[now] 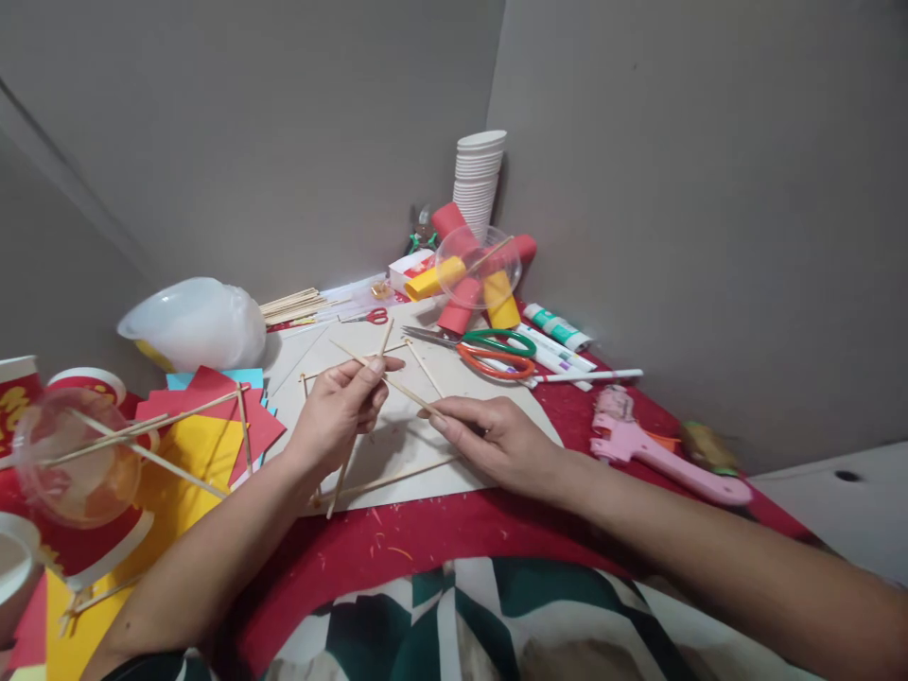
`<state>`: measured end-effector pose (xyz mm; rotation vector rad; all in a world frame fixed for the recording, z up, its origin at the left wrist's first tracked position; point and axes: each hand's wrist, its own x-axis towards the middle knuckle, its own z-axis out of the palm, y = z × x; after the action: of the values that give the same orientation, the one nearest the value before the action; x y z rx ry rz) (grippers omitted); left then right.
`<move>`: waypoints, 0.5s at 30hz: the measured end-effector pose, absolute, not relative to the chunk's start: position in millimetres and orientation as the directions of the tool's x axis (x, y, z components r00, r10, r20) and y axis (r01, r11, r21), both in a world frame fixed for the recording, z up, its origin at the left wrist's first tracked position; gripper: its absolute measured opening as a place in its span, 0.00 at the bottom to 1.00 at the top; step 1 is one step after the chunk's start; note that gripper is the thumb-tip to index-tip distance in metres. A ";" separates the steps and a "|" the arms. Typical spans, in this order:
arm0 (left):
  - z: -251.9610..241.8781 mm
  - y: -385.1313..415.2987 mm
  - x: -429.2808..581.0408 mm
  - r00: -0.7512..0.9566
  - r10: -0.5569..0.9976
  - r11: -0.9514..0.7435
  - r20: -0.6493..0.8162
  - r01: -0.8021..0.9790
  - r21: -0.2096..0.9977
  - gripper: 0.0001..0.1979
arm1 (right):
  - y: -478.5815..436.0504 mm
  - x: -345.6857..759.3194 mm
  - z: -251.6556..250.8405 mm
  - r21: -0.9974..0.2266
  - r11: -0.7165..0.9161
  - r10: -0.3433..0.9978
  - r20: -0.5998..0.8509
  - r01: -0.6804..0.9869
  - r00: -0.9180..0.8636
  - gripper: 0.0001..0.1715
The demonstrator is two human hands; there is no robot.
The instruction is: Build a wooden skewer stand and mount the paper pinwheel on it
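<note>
Over a pale board (482, 445) lies a frame of thin wooden sticks (397, 480). My left hand (340, 411) is closed, pinching a thin wooden stick (355, 359) that slants across the frame. My right hand (489, 440) is closed too, its fingertips pinching the other end of that same stick near the board's middle. Both hands hover just above the stick frame.
Orange and green scissors (497, 352), glue tubes (560, 326) and a pink glue gun (659, 454) lie to the right. A stack of white cups (479, 175) and a red-and-yellow paper roll model (475, 274) stand at the back. Coloured paper (199, 445), sticks and cups crowd the left.
</note>
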<state>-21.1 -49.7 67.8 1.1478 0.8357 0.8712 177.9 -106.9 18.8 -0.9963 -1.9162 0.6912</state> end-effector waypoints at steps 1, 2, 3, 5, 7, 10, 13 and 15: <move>68.1 -51.3 -21.6 0.432 0.895 0.184 -0.110 -0.134 0.974 0.22 | -108.5 178.7 18.8 -0.754 0.535 0.841 0.434 0.380 -0.323 0.16; 68.6 -53.0 -22.3 0.437 0.892 0.191 -0.118 -0.126 0.973 0.21 | -109.8 179.8 18.8 -0.749 0.537 0.841 0.436 0.388 -0.322 0.16; 69.4 -54.7 -22.8 0.442 0.888 0.197 -0.126 -0.119 0.973 0.21 | -110.9 181.1 18.7 -0.746 0.535 0.842 0.433 0.396 -0.320 0.16; 71.6 -57.9 -23.7 0.451 0.882 0.205 -0.134 -0.112 0.972 0.21 | -112.4 183.6 18.3 -0.747 0.526 0.848 0.424 0.407 -0.318 0.17; 74.5 -60.2 -24.3 0.457 0.879 0.211 -0.137 -0.115 0.971 0.21 | -112.9 185.4 17.7 -0.746 0.528 0.847 0.428 0.405 -0.316 0.17; 77.9 -61.5 -24.8 0.474 0.868 0.240 -0.149 -0.136 0.961 0.20 | -111.8 186.4 16.4 -0.730 0.560 0.827 0.468 0.392 -0.311 0.15; 78.1 -60.3 -24.8 0.483 0.860 0.265 -0.161 -0.155 0.952 0.19 | -109.8 186.3 13.4 -0.716 0.583 0.812 0.495 0.384 -0.311 0.15; 76.7 -59.2 -24.3 0.471 0.866 0.271 -0.169 -0.155 0.950 0.18 | -108.9 186.5 10.3 -0.714 0.581 0.814 0.490 0.391 -0.314 0.15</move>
<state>-24.3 -59.2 76.7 1.0759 0.8140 0.8009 186.5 -108.9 10.3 -0.9679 -1.9236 0.5994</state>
